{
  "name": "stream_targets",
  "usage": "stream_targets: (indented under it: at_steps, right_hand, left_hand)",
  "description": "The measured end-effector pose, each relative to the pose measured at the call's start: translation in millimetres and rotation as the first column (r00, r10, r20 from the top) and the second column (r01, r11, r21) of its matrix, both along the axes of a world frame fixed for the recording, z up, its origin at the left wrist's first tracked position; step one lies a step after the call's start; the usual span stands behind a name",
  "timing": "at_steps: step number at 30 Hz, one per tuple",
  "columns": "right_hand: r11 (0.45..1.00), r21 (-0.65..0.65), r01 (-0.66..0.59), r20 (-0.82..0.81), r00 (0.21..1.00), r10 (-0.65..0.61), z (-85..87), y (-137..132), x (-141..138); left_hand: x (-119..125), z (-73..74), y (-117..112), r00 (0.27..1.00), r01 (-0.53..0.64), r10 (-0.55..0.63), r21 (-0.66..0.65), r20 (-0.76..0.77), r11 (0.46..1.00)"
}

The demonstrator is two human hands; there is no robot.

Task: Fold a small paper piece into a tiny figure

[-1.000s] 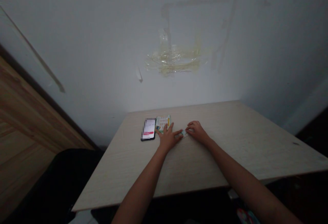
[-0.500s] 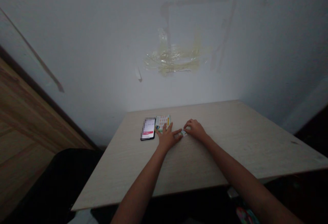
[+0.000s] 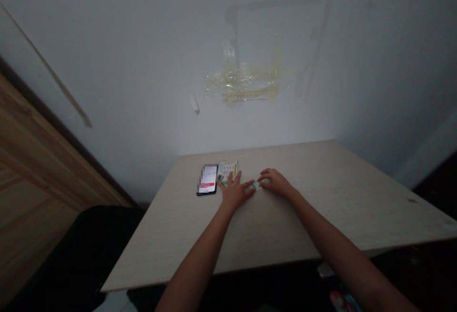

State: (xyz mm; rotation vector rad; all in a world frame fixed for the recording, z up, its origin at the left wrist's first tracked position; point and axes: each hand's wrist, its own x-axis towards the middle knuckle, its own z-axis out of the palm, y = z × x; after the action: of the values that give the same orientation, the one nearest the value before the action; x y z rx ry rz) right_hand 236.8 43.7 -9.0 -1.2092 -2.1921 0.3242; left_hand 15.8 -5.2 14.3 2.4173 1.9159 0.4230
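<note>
1. While both hands rest toward the far edge of the worktop, they are apart, with a small pale slip lying flat between them.
2. Palm down, the left hand has its fingers splayed: some reach over the near edge of a printed card, while thumb and forefinger touch the slip's left end, probably to steady it.
3. Fingers bent, the right hand meets the slip's right end; whether it pinches or only touches, I cannot tell.
4. Nearer the worktop's far left corner, a phone lies screen up beside the card, perhaps so it can be glanced at.
5. No brand can be read. The phone's lit screen shows a red bar and is partly pixelated; the card carries rows of tiny print and a yellow patch, all illegible.
</note>
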Motion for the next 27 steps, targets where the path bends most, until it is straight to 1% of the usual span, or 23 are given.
stream_targets:
  at_steps: [3,6,10,16,21,27]
  right_hand:
    - [1.0,-0.015,0.019,-0.051,0.999,-0.019,-6.0,-1.4,0.1]
    - [1.0,-0.022,0.012,-0.084,0.996,-0.014,-8.5,-4.0,0.4]
    - [1.0,0.003,0.006,-0.103,0.995,-0.006,-5.7,-7.9,-0.2]
    - [1.0,0.012,-0.028,-0.053,0.998,0.029,-1.1,-8.9,0.6]
    - [0.998,-0.005,-0.065,-0.057,0.996,0.065,-2.8,-8.6,5.5]
    - [0.996,0.049,-0.071,-0.104,0.992,0.076,-4.5,-15.0,3.4]
  left_hand:
    - [-0.8,-1.5,-0.2,1.0,0.008,-0.008,0.013,0.002,1.0]
    - [-1.0,-2.2,-0.2,1.0,0.011,-0.011,0.021,-0.001,1.0]
    - [-0.1,-1.3,-0.4,1.0,0.002,-0.002,0.013,-0.01,1.0]
    - [-0.5,-1.1,-0.6,1.0,0.003,-0.003,0.017,-0.004,1.0]
    - [-1.6,-4.0,0.9,1.0,0.01,-0.01,0.022,0.001,1.0]
    - [0.8,-5.8,1.0,1.0,0.0,0.0,0.05,0.005,0.999]
